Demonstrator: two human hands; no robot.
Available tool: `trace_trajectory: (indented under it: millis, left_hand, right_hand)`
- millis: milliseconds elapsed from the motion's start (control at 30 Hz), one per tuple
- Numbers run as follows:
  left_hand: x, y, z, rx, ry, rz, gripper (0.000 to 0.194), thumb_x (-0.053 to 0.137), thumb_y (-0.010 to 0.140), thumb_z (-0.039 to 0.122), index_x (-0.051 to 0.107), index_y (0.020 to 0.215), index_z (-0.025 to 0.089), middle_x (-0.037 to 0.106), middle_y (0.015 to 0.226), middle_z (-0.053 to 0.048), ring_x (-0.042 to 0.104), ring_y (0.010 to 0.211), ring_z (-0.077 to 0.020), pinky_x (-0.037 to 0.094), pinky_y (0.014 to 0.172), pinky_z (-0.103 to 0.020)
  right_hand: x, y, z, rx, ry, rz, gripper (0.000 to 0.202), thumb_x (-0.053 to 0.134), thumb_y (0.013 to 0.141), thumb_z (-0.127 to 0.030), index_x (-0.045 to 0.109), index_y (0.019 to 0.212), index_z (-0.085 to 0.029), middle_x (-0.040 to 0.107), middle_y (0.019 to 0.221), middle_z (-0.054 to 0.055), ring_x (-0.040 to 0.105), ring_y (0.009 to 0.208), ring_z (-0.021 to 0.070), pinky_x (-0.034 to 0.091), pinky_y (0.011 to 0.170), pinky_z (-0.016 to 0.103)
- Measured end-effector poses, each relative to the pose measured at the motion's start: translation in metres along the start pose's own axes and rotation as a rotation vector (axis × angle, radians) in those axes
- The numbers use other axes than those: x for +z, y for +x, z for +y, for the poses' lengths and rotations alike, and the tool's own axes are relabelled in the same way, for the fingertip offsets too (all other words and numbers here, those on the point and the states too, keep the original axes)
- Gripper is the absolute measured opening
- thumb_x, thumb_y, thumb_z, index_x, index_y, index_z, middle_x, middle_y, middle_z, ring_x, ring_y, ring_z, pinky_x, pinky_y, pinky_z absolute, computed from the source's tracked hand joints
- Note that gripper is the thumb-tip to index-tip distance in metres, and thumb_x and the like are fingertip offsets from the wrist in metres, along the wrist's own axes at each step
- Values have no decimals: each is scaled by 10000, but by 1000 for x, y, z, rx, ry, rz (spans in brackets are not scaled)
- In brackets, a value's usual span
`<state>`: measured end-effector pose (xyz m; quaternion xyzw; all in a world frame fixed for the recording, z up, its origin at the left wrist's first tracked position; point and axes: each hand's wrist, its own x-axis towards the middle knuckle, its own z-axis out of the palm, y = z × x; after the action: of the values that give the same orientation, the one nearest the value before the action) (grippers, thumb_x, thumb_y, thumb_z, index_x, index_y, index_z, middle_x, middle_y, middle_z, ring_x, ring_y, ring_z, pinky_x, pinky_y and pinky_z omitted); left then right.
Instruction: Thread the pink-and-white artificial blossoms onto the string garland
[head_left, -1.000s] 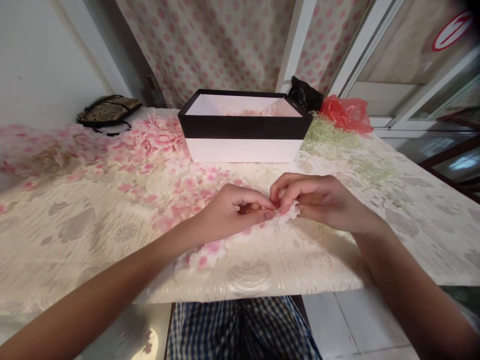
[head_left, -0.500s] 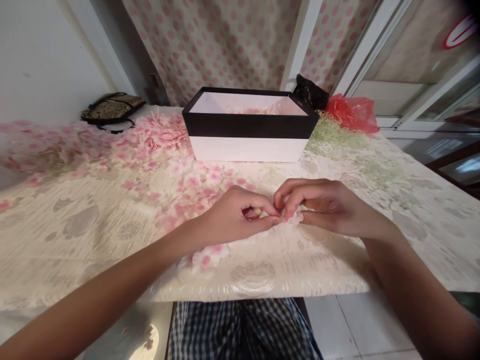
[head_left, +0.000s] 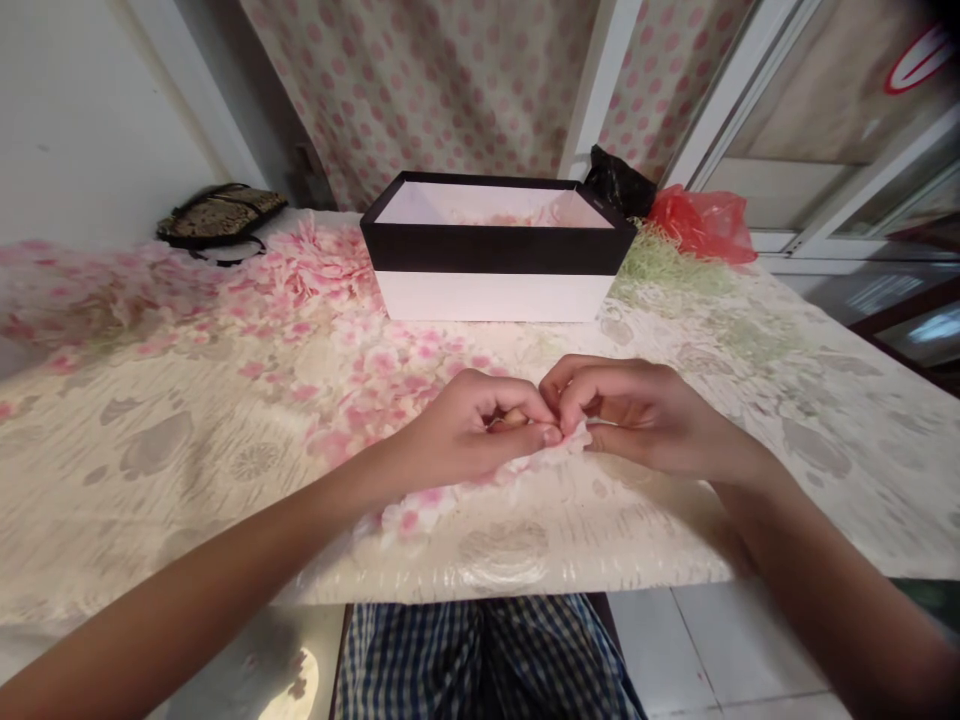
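My left hand (head_left: 491,425) and my right hand (head_left: 637,412) meet fingertip to fingertip above the front of the table. Both are closed in a pinch on a pale pink-white artificial flower (head_left: 576,438), whose ruffled petals show between the right thumb and the left fingertips. Part of the flower is hidden behind the fingers. Loose pink and white artificial petals (head_left: 382,375) lie on the tablecloth just left of my hands. A small clump of petals (head_left: 411,515) rests below my left wrist.
A white box with a black rim (head_left: 495,248) stands at the back, pinkish petals inside. A patterned pouch (head_left: 221,215) and heaped pink flowers (head_left: 315,265) lie left. Green shredded filler (head_left: 671,262), a red plastic bag (head_left: 705,222) and a black bag (head_left: 619,182) are right.
My fingers have drawn slightly closer together and moved a little left. More of the pale petals now shows beneath the left thumb and between the hands.
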<state>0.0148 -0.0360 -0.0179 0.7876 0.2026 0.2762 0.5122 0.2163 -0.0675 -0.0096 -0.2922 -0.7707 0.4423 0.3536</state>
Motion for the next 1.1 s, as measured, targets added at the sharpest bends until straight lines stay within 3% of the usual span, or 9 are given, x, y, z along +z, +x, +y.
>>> trace_trajectory:
  millis: [167,500,733,967,1100]
  left_hand:
    - [0,0,-2,-12,-99,12,144,607,823,219,595,712,129,401,532,60,314,459,-45,226,419,-180]
    - [3,1,-3,-57,-292,95,107,625,805,169,614,702,144,476,563,57,361,444,-29,257,405,-161]
    - [5,2,-7,-99,-345,80,154,637,785,156,577,644,141,401,500,78,320,413,-23,242,390,-155]
    - [3,3,-11,-34,-312,43,106,648,755,123,609,657,139,534,590,45,440,511,-39,324,475,-160]
    - [3,3,-15,-69,-330,54,55,639,748,133,631,698,155,478,526,66,394,451,-37,305,445,-166]
  right_hand:
    - [0,-1,0,-48,55,66,92,631,809,-116,647,854,-194,574,922,30,596,823,119,487,700,246]
    - [11,0,4,-96,27,275,185,634,815,-139,651,961,-251,631,936,25,617,835,143,527,711,268]
    - [10,2,7,-50,119,199,261,630,812,-112,606,1030,-253,585,971,9,634,800,122,548,692,262]
    - [7,3,8,-47,167,107,174,637,821,-159,628,984,-221,590,934,17,616,825,117,524,730,252]
    - [6,2,4,-2,224,105,238,655,805,-153,610,1024,-232,578,944,16,604,812,116,511,700,247]
